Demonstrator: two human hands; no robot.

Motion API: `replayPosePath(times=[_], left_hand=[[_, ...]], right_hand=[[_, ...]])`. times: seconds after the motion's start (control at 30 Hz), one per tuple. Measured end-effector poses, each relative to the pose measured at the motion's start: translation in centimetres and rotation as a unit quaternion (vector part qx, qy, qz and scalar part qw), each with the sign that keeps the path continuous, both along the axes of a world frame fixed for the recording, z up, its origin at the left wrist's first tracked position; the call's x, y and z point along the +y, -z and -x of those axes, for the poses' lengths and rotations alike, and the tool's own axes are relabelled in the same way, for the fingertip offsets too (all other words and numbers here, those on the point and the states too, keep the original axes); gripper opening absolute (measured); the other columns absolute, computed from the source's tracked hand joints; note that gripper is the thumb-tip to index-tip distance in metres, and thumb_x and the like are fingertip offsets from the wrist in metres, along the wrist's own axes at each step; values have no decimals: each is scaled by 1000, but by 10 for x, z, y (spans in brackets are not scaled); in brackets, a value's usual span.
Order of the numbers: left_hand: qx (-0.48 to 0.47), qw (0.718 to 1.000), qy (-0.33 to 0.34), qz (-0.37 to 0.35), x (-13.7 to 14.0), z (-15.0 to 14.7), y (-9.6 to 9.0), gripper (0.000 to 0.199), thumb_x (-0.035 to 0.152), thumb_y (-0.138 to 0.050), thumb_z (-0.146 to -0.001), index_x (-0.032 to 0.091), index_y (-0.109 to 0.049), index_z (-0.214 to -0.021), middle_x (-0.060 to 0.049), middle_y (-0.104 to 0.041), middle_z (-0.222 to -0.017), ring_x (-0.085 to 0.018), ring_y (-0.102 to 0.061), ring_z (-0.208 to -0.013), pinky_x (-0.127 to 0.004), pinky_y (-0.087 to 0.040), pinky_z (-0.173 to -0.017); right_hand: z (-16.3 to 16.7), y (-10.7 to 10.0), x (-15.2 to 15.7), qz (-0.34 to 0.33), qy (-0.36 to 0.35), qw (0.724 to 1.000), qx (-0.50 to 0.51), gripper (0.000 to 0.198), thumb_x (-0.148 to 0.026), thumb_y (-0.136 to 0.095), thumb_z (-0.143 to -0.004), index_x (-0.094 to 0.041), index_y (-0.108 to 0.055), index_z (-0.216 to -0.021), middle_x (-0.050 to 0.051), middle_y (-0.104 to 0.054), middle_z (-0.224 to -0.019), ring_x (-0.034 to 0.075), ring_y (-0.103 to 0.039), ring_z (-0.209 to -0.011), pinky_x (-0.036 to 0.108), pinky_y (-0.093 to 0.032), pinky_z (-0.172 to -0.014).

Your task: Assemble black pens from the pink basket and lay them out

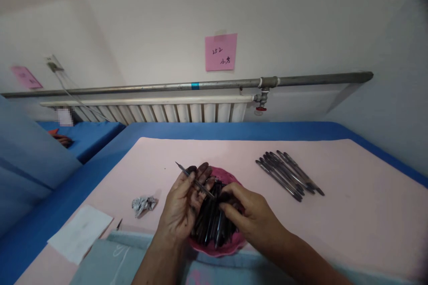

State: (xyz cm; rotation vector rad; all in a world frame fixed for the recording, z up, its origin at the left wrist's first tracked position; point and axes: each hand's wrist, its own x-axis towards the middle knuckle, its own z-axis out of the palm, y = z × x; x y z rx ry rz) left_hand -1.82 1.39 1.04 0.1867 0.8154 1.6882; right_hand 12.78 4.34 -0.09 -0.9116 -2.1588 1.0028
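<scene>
My left hand [182,205], palm turned up and fingers darkly stained, holds a slim uncapped pen [201,187] under its thumb. The pen slants, its fine tip pointing to the upper left. Over a pink basket [219,251] filled with dark pen parts [212,227], my right hand [247,209] has its thumb and fingers drawn together near the pen's lower end. Whatever lies between those fingers is too dark to make out. Several assembled black pens [287,173] lie in a slanting row right of the basket.
Left of my hands are a crumpled tissue [144,205], a white paper sheet [80,234] and a small dark pen tip [119,224]. The pink table cover [351,213] lies over blue cloth. A radiator [194,111] and pipe run behind. Another person's hand [63,139] shows far left.
</scene>
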Motion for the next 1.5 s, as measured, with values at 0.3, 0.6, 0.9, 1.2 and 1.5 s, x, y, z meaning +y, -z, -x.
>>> replayPosePath(times=[0.3, 0.6, 0.9, 1.2, 1.5], left_hand=[[-12, 1000, -20, -9, 1, -4, 2, 7, 8, -53, -78, 14, -56, -77, -10, -68, -98, -20, -64, -94, -34, -52, -82], [56, 998, -19, 4, -1, -10, 5, 9, 17, -63, -73, 15, -60, -82, -4, -70, -79, -13, -66, -72, -23, -54, -67], [108, 993, 2, 36, -1, -8, 7, 17, 19, -72, -64, 13, -61, -76, -3, -69, -71, -12, -65, -65, -21, -53, -67], [102, 994, 15, 31, -1, -7, 9, 15, 19, -70, -66, 12, -62, -77, -5, -70, -74, -13, -66, -68, -22, -53, -68], [105, 994, 18, 28, -1, -8, 8, 13, 18, -68, -68, 12, -61, -78, -5, -70, -74, -12, -65, -68, -22, -53, -68]], right_hand=[[0, 2, -1, -13, 12, 1000, -7, 10, -13, -49, -75, -20, -54, -80, -1, -61, -73, 13, -56, -66, 25, -43, -59], [-2, 3, -2, -78, 58, 995, 15, 12, -13, -46, -79, -21, -54, -78, -1, -58, -72, 12, -55, -65, 24, -43, -61], [-9, 9, 6, -183, 11, 981, 59, 15, -13, -42, -85, -21, -54, -89, 3, -60, -87, 15, -57, -84, 27, -46, -74], [-8, 3, 7, -112, 50, 992, 15, 16, -20, -50, -82, -22, -52, -97, 2, -62, -88, 15, -59, -77, 27, -47, -69], [-12, 4, 7, -208, 6, 978, 3, 23, -16, -47, -83, -21, -49, -106, 6, -60, -98, 18, -56, -92, 33, -45, -80]])
